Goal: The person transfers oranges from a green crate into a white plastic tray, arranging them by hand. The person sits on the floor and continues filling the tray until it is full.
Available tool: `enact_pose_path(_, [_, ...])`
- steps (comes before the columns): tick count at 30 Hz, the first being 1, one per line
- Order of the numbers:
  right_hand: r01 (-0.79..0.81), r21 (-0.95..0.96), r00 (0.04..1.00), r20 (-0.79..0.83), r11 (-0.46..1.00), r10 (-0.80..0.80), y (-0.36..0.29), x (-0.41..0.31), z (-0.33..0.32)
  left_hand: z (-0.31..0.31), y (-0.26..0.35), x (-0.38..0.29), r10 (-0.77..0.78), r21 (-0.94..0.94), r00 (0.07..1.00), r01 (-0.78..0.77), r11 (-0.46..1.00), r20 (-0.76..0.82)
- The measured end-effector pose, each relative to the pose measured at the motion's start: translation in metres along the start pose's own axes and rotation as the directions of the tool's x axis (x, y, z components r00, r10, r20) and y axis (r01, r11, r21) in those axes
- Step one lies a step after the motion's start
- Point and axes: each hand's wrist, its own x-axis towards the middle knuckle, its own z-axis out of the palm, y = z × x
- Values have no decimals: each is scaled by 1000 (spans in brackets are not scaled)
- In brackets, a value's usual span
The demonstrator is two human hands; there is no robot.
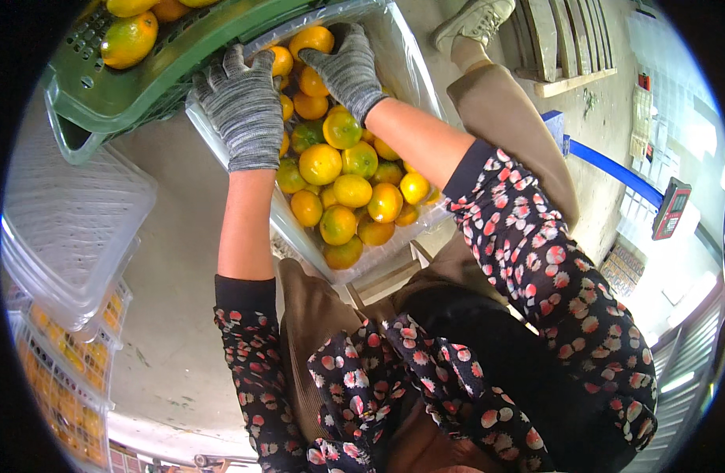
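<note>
Before me a clear plastic crate (418, 65), its lining a clear film, holds many orange and green-tinged mandarins (320, 164). My right hand (350, 68), in a grey knitted glove, reaches into its far part. Its thumb and fingers lie around an orange mandarin (313, 40). In a matching glove, my left hand (241, 109) is at the crate's left side, back up, fingers spread toward the far rim. Its thumb is against another mandarin (281, 61); what lies under the palm is hidden.
A green plastic crate (102, 100) with fruit (130, 40) stands at upper left. Below it are stacked clear crates (73, 224) and fruit-filled crates (73, 384). A wooden pallet (566, 41) and a blue-posted scale display (671, 208) are at right. Under the crate shows a wooden stool (389, 278).
</note>
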Motion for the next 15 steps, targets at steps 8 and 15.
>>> enact_pose_path(8, [58,-97,987,157,994,-43,13,18,-5,8,19,3,331,115,942,-335,935,49])
enact_pose_path(15, [456,-217,601,790,863,-119,-15,-54,-123,12,22,1,327,141,941,-337,931,89])
